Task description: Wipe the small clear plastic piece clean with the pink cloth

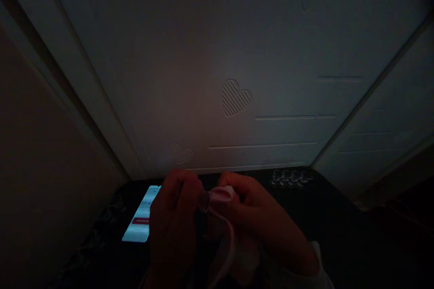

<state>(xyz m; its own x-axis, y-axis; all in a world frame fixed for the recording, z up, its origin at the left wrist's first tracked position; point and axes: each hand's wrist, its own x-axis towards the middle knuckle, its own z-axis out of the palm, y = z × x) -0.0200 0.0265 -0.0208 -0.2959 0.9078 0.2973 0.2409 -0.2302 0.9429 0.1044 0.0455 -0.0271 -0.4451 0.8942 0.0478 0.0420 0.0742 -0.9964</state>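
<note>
The scene is very dark. My left hand and my right hand meet low in the middle, both closed. My right hand pinches a small pale pink piece of cloth with a thin pale cord hanging down from it. My left hand's fingertips pinch a small dark thing I cannot make out, right against the cloth. A lit phone lies flat on the dark table, just left of and partly behind my left hand.
A row of small clear round things lies at the table's far edge on the right. A pale wall panel with striped heart shapes rises behind the table. A plain wall stands close on the left.
</note>
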